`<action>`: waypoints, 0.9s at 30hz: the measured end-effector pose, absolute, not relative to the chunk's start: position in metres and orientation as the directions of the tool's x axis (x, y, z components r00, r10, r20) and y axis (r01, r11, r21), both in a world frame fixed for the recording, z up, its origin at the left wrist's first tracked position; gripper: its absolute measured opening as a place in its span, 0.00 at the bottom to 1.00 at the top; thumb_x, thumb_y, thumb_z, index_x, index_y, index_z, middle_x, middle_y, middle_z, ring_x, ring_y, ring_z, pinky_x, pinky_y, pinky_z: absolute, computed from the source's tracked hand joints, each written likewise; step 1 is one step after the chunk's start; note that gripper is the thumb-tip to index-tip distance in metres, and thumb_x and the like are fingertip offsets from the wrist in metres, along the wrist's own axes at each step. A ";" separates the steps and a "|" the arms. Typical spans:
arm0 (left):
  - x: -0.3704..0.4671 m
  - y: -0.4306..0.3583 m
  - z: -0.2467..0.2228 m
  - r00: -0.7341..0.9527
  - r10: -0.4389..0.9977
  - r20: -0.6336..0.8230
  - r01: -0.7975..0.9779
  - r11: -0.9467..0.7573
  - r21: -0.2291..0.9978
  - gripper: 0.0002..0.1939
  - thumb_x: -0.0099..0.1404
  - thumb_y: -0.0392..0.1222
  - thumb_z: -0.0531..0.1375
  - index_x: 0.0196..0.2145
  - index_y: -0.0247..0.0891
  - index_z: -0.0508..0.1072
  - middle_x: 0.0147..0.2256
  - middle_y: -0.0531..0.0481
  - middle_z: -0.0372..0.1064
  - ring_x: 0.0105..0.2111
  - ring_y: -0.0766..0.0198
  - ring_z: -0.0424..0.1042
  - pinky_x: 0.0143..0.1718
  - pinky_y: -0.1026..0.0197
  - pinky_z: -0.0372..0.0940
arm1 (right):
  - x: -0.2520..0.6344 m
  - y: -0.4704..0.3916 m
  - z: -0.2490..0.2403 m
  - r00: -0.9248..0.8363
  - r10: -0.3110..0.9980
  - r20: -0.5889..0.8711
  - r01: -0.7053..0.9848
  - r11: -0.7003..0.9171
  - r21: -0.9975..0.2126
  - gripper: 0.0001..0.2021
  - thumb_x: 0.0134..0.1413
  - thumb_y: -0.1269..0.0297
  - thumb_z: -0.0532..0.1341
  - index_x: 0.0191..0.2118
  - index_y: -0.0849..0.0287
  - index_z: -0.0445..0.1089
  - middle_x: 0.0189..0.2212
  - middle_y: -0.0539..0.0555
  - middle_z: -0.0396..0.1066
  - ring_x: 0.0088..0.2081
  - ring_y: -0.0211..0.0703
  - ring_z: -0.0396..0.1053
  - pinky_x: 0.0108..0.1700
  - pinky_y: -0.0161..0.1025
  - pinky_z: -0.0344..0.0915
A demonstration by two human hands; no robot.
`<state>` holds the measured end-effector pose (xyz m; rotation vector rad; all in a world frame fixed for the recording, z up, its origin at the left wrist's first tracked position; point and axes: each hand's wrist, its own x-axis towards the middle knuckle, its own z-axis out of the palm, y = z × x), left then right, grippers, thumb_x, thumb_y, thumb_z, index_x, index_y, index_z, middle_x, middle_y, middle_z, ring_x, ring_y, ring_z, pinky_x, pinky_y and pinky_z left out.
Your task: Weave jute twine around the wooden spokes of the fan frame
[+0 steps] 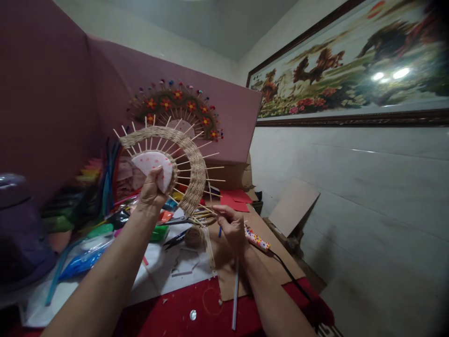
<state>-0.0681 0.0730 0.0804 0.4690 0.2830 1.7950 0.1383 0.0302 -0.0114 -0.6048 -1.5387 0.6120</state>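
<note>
My left hand (150,191) grips a half-round woven fan (197,171) by its white, pink-dotted centre, thumb on the front face. Thin wooden sticks spread out from that centre, and a band of tan twine is woven across them. Beside the band's lower right end, my right hand (230,225) is closed with its fingertips pinching a strand of twine (209,188) that runs down the outer edge. Below the fan lie a roll of twine (194,237) and dark-bladed scissors (175,239).
A patterned glue gun (257,239) with a black cord and a clear glue stick (235,295) lie by my right forearm. Bagged coloured materials (86,262) crowd the left. A decorated fan (166,102) stands against the pink panel (235,121). A purple container (21,229) stands far left.
</note>
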 end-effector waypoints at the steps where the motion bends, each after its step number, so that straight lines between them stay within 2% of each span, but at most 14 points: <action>1: -0.068 0.074 0.079 -0.224 0.960 0.166 -0.863 -0.275 0.425 0.11 0.58 0.32 0.58 0.40 0.38 0.72 0.27 0.49 0.76 0.25 0.63 0.75 0.30 0.63 0.72 | 0.138 0.030 -0.012 -0.062 0.698 0.713 0.012 0.715 -0.699 0.11 0.50 0.69 0.58 0.39 0.55 0.74 0.36 0.52 0.76 0.38 0.42 0.73 0.40 0.38 0.70; 11: -0.068 0.079 0.073 -0.207 0.969 0.134 -0.853 -0.245 0.461 0.10 0.61 0.32 0.54 0.39 0.33 0.72 0.24 0.48 0.75 0.23 0.63 0.74 0.29 0.62 0.72 | 0.134 0.030 -0.013 -0.140 0.696 0.704 -0.001 0.711 -0.703 0.11 0.54 0.68 0.58 0.42 0.54 0.75 0.38 0.52 0.76 0.39 0.43 0.73 0.43 0.39 0.70; 18: -0.058 0.062 0.066 -0.236 0.971 0.025 -0.880 -0.225 0.417 0.11 0.62 0.31 0.54 0.42 0.33 0.71 0.30 0.45 0.76 0.29 0.63 0.75 0.33 0.61 0.72 | 0.129 0.032 -0.021 -0.062 0.685 0.725 0.021 0.728 -0.686 0.11 0.50 0.69 0.60 0.40 0.56 0.75 0.40 0.53 0.76 0.42 0.45 0.73 0.46 0.42 0.69; 22: -0.059 0.054 0.060 -0.214 0.977 0.020 -0.889 -0.203 0.411 0.11 0.63 0.32 0.54 0.42 0.32 0.71 0.32 0.44 0.76 0.33 0.62 0.76 0.36 0.60 0.71 | 0.127 0.039 -0.032 -0.029 0.675 0.737 0.073 0.737 -0.672 0.13 0.50 0.71 0.59 0.42 0.58 0.74 0.42 0.54 0.75 0.44 0.45 0.72 0.47 0.41 0.68; 27: -0.068 0.044 0.054 -0.195 0.979 0.060 -0.873 -0.201 0.445 0.09 0.63 0.35 0.55 0.41 0.33 0.72 0.30 0.46 0.76 0.30 0.62 0.76 0.35 0.60 0.72 | 0.126 0.044 -0.034 -0.099 0.667 0.738 0.145 0.743 -0.653 0.13 0.55 0.64 0.57 0.45 0.57 0.73 0.39 0.54 0.75 0.39 0.46 0.73 0.41 0.39 0.70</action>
